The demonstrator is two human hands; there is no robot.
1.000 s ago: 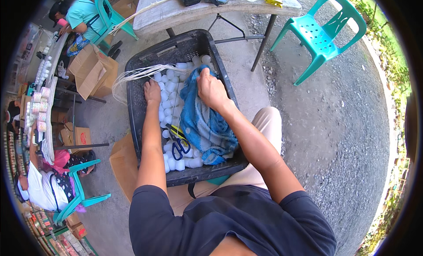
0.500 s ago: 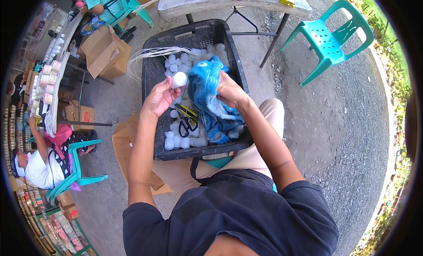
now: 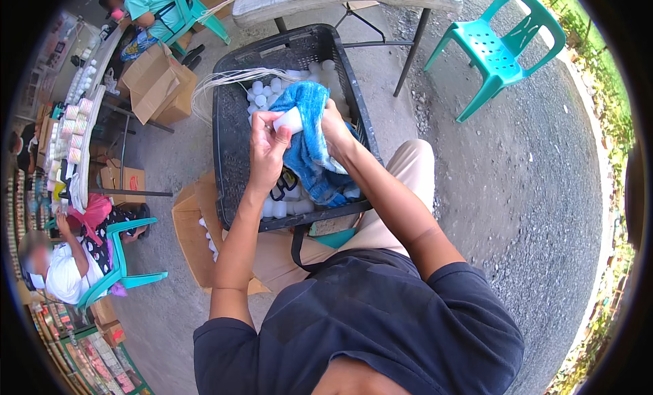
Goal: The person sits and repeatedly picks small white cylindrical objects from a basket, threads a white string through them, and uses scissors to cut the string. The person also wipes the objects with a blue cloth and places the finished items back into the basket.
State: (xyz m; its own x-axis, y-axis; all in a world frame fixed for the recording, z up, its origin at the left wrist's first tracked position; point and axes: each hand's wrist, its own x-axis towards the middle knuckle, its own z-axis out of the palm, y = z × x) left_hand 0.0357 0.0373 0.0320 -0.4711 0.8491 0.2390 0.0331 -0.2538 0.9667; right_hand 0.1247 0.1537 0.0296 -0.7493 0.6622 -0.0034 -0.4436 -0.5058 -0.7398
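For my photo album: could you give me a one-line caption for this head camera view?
Left hand holds a small white container against a blue cloth in the right hand, above a black crate.

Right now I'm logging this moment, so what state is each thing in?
white cap: held in left hand, against the cloth.
blue cloth: bunched in right hand.
black crate: open-topped, holding loose white caps.
teal chair: upright, unoccupied.
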